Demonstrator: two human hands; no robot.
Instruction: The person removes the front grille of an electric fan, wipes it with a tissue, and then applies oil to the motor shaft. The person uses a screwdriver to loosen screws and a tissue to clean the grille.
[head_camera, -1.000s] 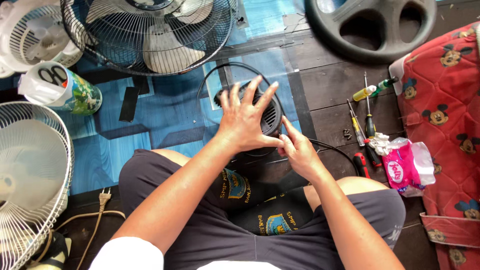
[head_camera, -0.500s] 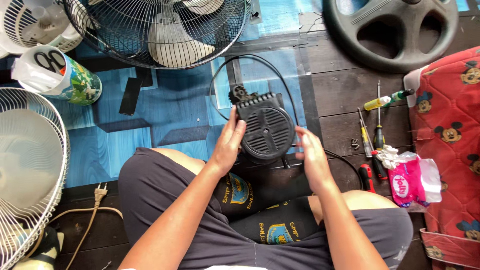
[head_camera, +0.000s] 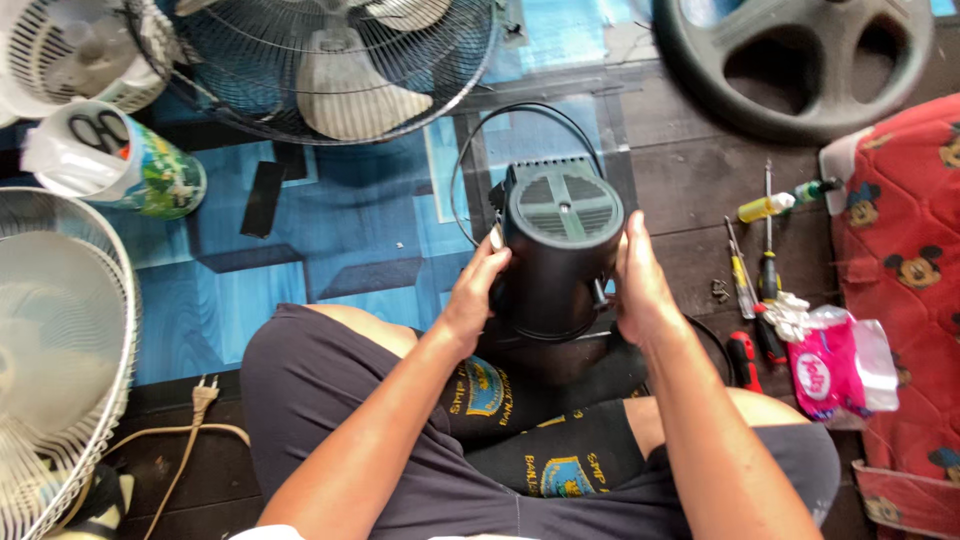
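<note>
Item held: black fan motor housing (head_camera: 562, 250), round, vented rear cover facing up, raised just above my lap over the dark plank floor (head_camera: 690, 180).
Left hand (head_camera: 478, 290): I have it curled against the housing's left side, fingers wrapped on it.
Right hand (head_camera: 640, 280): flat and fairly open, palm pressed to the housing's right side; between the two I grip it.
Black cable (head_camera: 470, 160): loops out behind the housing on its left.
Behind the housing: wire-caged fan head (head_camera: 330, 60) with pale blades; blue patterned mat (head_camera: 330, 240) to its left.
Right of the housing: screwdrivers (head_camera: 765, 260), small yellow bottle (head_camera: 765, 207), pink packet (head_camera: 830, 365), red printed cushion (head_camera: 900, 250).
Far behind on the right: dark fan base ring (head_camera: 800, 50).
Far left of the housing: white fan guard (head_camera: 60, 350), printed can (head_camera: 130, 165) holding scissors, white plug (head_camera: 203, 392)
</note>
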